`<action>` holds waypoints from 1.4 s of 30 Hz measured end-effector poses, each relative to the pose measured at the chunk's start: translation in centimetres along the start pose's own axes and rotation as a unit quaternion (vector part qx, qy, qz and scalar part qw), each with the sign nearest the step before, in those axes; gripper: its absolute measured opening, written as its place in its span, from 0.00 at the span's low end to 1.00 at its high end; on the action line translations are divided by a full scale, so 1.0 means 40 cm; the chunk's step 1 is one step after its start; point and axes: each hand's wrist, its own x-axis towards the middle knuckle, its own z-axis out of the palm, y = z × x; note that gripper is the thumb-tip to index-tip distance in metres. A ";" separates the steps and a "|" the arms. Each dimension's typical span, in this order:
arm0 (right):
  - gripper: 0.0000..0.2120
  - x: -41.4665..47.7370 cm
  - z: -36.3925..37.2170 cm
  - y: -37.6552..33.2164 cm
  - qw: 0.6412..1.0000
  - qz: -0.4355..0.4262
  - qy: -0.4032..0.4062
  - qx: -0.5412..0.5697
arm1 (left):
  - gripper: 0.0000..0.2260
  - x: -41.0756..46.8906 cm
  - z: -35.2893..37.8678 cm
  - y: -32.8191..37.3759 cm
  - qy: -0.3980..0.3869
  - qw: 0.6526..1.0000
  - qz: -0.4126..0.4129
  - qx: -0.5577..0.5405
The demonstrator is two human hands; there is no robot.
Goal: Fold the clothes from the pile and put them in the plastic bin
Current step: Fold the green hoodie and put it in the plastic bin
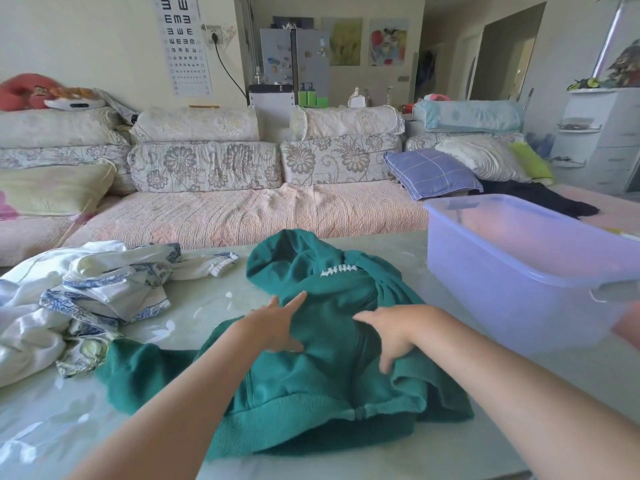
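A green hooded sweatshirt (311, 386) lies crumpled in the middle of the table, hood toward the sofa, ribbed hem toward me. My left hand (277, 323) rests on its left part with fingers stretched forward. My right hand (391, 334) lies flat on the middle of the sweatshirt, fingers spread and pointing down-left. A pile of white and blue-patterned clothes (79, 299) sits at the table's left. The translucent purple plastic bin (512, 271) stands at the right, nothing visible inside it.
The pale glossy table (194, 306) runs under everything. Behind it stretches a floral sofa (242, 209) with several cushions and a dark garment (540, 199) at its right end. White drawers (602, 140) stand far right.
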 end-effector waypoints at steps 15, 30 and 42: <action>0.11 0.122 -0.069 0.035 0.938 -0.007 0.301 0.172 | 0.11 0.042 -0.100 0.029 -0.015 0.966 0.065 -0.251; 0.27 0.422 -0.126 0.113 0.946 -0.008 0.272 0.176 | 0.21 0.403 -0.077 0.129 0.081 0.930 -0.138 -0.330; 0.17 0.441 -0.143 0.243 0.862 0.182 0.398 0.257 | 0.14 0.372 -0.238 -0.147 0.434 0.777 -0.255 -0.377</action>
